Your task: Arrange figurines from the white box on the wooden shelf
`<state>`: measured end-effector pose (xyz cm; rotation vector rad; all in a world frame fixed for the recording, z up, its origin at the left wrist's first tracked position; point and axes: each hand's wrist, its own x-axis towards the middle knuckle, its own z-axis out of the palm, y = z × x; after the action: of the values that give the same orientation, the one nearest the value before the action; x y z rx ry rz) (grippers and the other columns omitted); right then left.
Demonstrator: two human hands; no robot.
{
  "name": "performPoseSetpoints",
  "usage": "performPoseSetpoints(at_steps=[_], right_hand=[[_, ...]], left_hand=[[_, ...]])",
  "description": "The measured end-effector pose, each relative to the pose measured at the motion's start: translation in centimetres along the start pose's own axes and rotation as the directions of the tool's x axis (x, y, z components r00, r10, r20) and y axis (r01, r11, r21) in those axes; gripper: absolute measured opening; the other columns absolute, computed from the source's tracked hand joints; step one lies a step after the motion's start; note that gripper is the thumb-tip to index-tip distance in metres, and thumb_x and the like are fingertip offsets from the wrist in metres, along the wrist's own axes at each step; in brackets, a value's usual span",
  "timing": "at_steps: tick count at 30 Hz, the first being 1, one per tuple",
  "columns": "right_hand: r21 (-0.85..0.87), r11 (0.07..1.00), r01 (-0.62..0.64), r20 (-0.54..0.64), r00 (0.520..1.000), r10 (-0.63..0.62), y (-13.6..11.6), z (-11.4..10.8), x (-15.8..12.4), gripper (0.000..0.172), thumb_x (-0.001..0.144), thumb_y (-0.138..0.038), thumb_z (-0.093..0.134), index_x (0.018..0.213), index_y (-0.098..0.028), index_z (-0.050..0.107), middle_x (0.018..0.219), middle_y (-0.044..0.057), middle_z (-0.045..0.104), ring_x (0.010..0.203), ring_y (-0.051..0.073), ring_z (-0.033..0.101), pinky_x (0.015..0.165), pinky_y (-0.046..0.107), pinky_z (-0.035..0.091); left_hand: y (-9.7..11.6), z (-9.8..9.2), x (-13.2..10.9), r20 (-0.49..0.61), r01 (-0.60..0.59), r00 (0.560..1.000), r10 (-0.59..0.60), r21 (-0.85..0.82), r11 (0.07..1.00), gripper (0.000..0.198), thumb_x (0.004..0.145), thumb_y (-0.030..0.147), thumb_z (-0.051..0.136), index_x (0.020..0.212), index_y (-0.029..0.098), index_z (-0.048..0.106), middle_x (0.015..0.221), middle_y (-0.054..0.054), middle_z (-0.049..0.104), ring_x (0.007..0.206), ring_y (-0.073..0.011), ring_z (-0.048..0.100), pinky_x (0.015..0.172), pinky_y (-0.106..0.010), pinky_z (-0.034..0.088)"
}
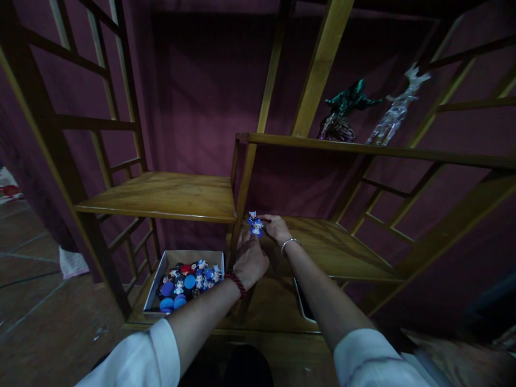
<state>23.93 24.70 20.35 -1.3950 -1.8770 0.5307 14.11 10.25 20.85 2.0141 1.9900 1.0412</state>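
Note:
Two small toy figurines, each on a round purple base, stand one behind the other at the left end of the middle-right shelf (322,244). The front figurine (257,227) is white and purple; behind it, the rear figurine (252,216) wears a dark-and-white hat. My left hand (252,263), with a red beaded bracelet, reaches past the wooden post and has its fingers closed at the front figurine's base. From the right, my right hand (278,228), wearing a silver bracelet, pinches at the same figurine's side. The exact fingertip contact is partly hidden.
A shallow box (161,271) of several similar figurines sits low on the left. Above it is a wooden shelf (169,193). A green sculpture (349,102) and a clear figure (397,110) stand on the upper right shelf. Upright posts divide the cabinet. A dark tray (304,303) lies below.

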Motion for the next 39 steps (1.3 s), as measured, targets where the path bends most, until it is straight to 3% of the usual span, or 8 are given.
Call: performPoseSetpoints(at_steps=[9,13,18,27,33,39], right_hand=[[0.003,1.0,-0.022,0.009,1.0,0.022,-0.1,0.2,0.3,0.024,0.068,-0.017,0.053,0.087,-0.02,0.067,0.085,0.003,0.068,0.078,0.015,0.061,0.073,0.024,0.046],[0.105,0.994,-0.009,0.038,0.999,0.005,-0.1,-0.2,-0.2,0.027,0.068,-0.016,0.052,0.091,-0.018,0.064,0.088,0.003,0.067,0.081,0.014,0.06,0.076,0.024,0.046],[0.188,0.981,-0.05,0.055,0.998,0.04,-0.1,-1.0,-1.8,0.027,0.07,-0.016,0.047,0.092,-0.013,0.062,0.086,0.005,0.067,0.075,0.014,0.061,0.071,0.025,0.048],[0.371,0.927,-0.049,0.143,0.99,-0.006,-2.4,-2.8,-5.4,0.031,0.069,-0.016,0.054,0.099,-0.015,0.058,0.1,0.007,0.063,0.091,0.013,0.058,0.085,0.027,0.044],[0.446,0.895,-0.001,0.114,0.992,-0.055,-2.6,-1.7,-5.2,0.037,0.064,-0.022,0.062,0.101,-0.015,0.056,0.099,0.006,0.063,0.092,0.013,0.057,0.085,0.028,0.044],[0.394,0.917,0.057,0.107,0.988,-0.108,-1.8,-0.7,-4.0,0.03,0.063,-0.02,0.06,0.092,-0.014,0.058,0.085,0.004,0.064,0.079,0.012,0.058,0.078,0.027,0.046]], left_hand=[[0.2,-0.3,0.0,0.01,0.016,1.0,-0.015,-0.034,0.999,0.045,0.071,0.013,0.04,0.116,0.013,0.048,0.123,-0.011,0.046,0.12,-0.0236,0.031,0.101,-0.035,0.021],[0.1,-0.3,-0.1,-0.012,-0.001,1.0,0.001,-0.028,1.0,0.044,0.071,0.013,0.04,0.114,0.012,0.048,0.12,-0.01,0.048,0.118,-0.0232,0.033,0.1,-0.033,0.023],[0.0,-0.3,-0.2,-0.004,-0.014,1.0,0.014,-0.027,1.0,0.044,0.071,0.013,0.041,0.115,0.014,0.047,0.122,-0.009,0.047,0.119,-0.0212,0.032,0.101,-0.032,0.021],[0.4,-0.8,-0.6,-0.009,0.009,1.0,-0.009,-0.003,1.0,0.047,0.069,0.012,0.041,0.115,0.005,0.046,0.124,-0.015,0.044,0.121,-0.0224,0.031,0.102,-0.03,0.02],[0.5,-0.7,-0.7,-0.026,-0.016,1.0,0.016,0.002,1.0,0.048,0.068,0.012,0.041,0.116,0.007,0.047,0.124,-0.013,0.044,0.122,-0.0223,0.029,0.102,-0.032,0.02],[0.2,-0.3,-0.6,-0.026,-0.026,0.999,0.027,0.023,0.999,0.049,0.068,0.011,0.041,0.117,0.007,0.047,0.125,-0.012,0.044,0.123,-0.0235,0.027,0.103,-0.034,0.019]])
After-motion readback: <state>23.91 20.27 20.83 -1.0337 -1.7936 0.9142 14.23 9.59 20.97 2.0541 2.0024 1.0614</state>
